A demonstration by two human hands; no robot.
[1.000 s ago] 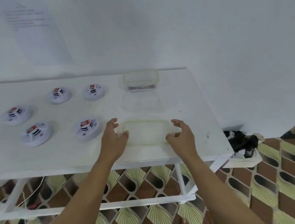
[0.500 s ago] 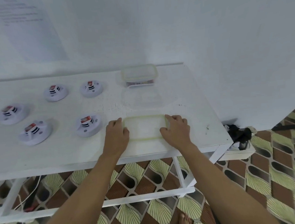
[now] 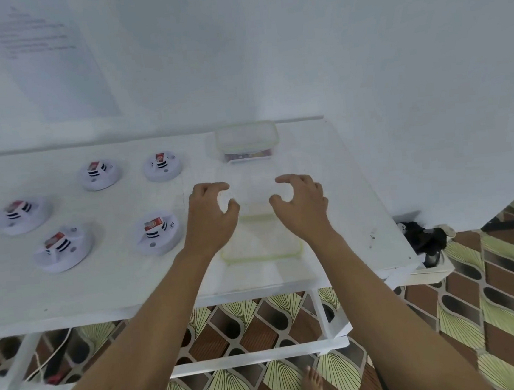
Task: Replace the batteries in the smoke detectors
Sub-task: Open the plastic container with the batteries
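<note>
On the worktop (image 3: 117,284), right-hand end, both hands hover at a clear tub (image 3: 253,179): left hand (image 3: 209,217) at its left side, right hand (image 3: 305,206) at its right. Fingers (image 3: 217,186) on both are half curled into a loose claw, thumbs apart from them, nothing held that I can see. Can't tell if the tips actually touch the tub. A lid (image 3: 262,250) lies flat below the hands, toward the front edge. A lidded tub (image 3: 246,139) sits at the back with something reddish inside.

The detectors (image 3: 98,174) are all off to the left of the hands, five in a loose cluster. The nearest detector (image 3: 160,237) is just beside the left hand, so that hand's the closer one by far. They're round and white, each with a red-and-white battery (image 3: 153,225) showing on top, long side running roughly left to right.
</note>
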